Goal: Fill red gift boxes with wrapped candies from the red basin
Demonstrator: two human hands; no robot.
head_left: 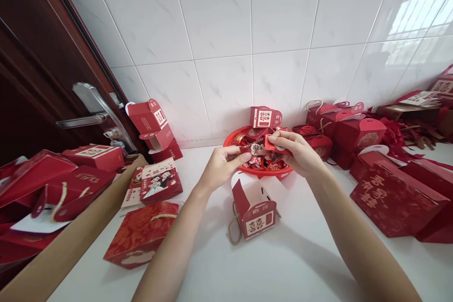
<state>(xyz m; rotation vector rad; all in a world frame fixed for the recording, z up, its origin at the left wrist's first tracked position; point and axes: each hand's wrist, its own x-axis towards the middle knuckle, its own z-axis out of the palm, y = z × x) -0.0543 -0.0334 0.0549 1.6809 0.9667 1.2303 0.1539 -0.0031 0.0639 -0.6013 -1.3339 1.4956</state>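
Over a red basket [226, 140] of wrapped sweets, my left hand [223, 164] pinches a dark red candy packet [257, 148] with pale printing. My right hand [295, 151] holds a small bright red wrapped candy [269, 143] between thumb and fingers, close to that packet. Below the hands stands an upright red gift box [257, 217] with a white label and a rope handle lying at its side. Its top is open, and its floor is hidden from this angle. A small closed red box [265, 117] rests at the basket's back edge by the wall.
Red gift boxes [398, 198] crowd the right of the white table. On the left are a patterned red box [141, 233], a box with a printed couple [161, 181] and a cardboard carton [88, 219] full of boxes. A tiled wall [222, 19] and a door handle [88, 120] stand behind.
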